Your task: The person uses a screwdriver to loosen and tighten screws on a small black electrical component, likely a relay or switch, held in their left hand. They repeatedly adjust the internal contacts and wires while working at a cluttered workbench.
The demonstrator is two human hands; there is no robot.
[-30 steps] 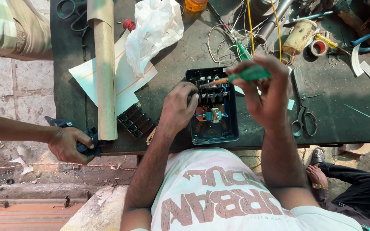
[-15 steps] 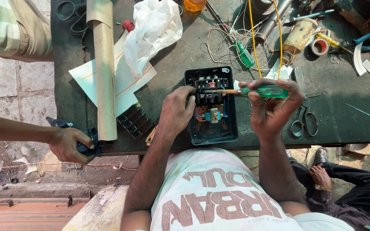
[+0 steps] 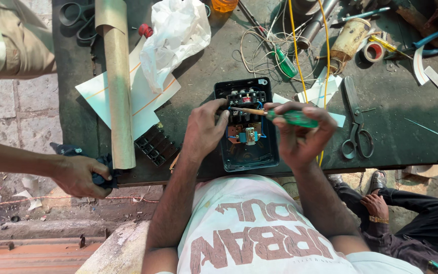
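right hand (image 3: 300, 137) grips screwdriver (image 3: 280, 115) | left hand (image 3: 205, 129) fingers curled on black box (image 3: 247, 124) at centre | scissors (image 3: 355, 124) right | cardboard tube (image 3: 117, 81) left

This is an open-air electrical repair stall, set on a paved street. Its centre is a dark, worn metal workbench (image 3: 204, 71) standing over stone paving. On the bench lie an opened black plastic switch box with exposed copper contacts (image 3: 247, 127), and beyond that box a tangle of thin wires (image 3: 264, 45) and a green-handled screwdriver (image 3: 284, 61). Right of the box lie steel scissors (image 3: 355, 122) and a roll of red tape (image 3: 374, 52); left of it, a brown cardboard tube (image 3: 118, 86).
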